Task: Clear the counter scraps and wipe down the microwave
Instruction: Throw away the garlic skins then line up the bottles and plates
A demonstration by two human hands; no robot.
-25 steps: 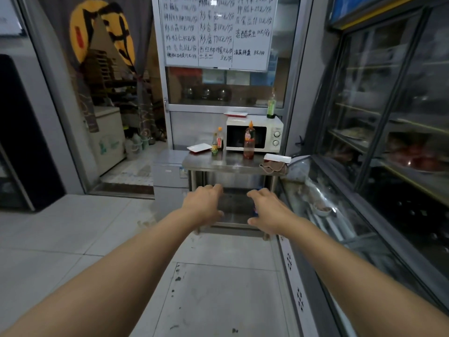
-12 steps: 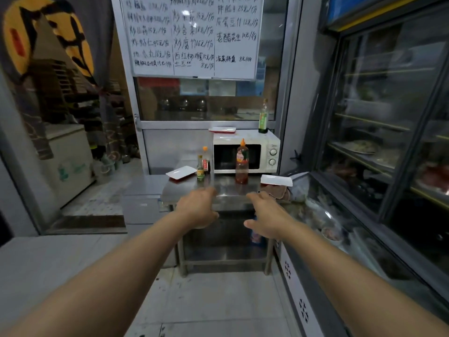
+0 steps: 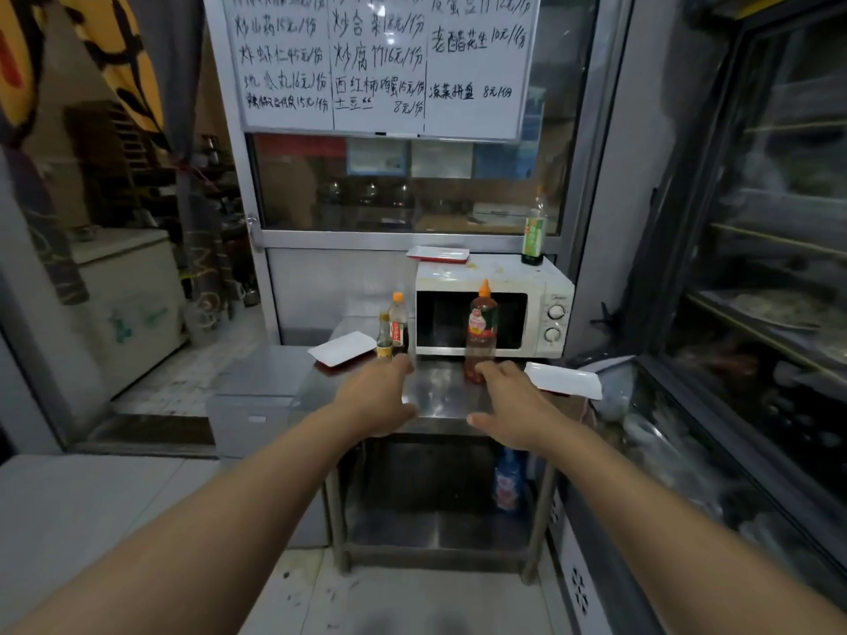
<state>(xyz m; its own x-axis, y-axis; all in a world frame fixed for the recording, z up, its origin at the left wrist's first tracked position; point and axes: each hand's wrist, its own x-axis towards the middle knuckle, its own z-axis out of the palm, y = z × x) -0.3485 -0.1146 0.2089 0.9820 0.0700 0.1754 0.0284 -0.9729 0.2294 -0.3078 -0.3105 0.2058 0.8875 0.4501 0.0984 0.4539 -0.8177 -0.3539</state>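
Note:
A white microwave (image 3: 545, 286) stands at the back of a steel counter (image 3: 435, 396), its top stained. A red-sauce bottle (image 3: 481, 336) stands in front of its door. Two small bottles (image 3: 394, 330) sit left of it. White trays lie at the counter's left (image 3: 341, 349) and right (image 3: 563, 381); a brown cloth (image 3: 575, 407) hangs under the right one. My left hand (image 3: 378, 396) and right hand (image 3: 511, 405) reach out in the air in front of the counter's near edge, fingers relaxed, holding nothing.
A red-rimmed tray (image 3: 437, 253) and a green bottle (image 3: 534, 233) sit on top of the microwave. A glass display fridge (image 3: 751, 313) lines the right side. A low grey cabinet (image 3: 256, 396) stands left of the counter. A blue bottle (image 3: 506, 481) sits on the lower shelf.
The view has come closer to the counter; the microwave and bottles now look larger. Both hands stay stretched forward, empty.

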